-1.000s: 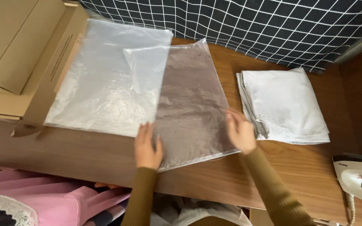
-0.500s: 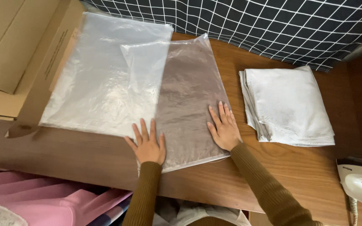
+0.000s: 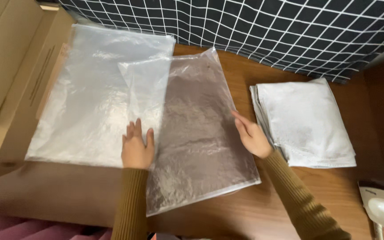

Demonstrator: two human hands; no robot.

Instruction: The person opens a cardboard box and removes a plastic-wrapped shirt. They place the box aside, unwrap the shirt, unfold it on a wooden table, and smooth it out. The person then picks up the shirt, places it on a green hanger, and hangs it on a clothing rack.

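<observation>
The left hand, fingers spread flat, presses the clear plastic bag at frame centre on the wooden table; the bag overlaps the larger bag stack at left. This looks like smoothing; squaring the edges seems next. Its long axis runs top to bottom, leaning slightly left. The right hand, open, touches its right edge, beside the folded white cloth.

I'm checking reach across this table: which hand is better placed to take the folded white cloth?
Right. The right hand sits at the clear plastic bag's right edge, next to the folded white cloth; the left hand lies flat across the bag, farther away.
</observation>
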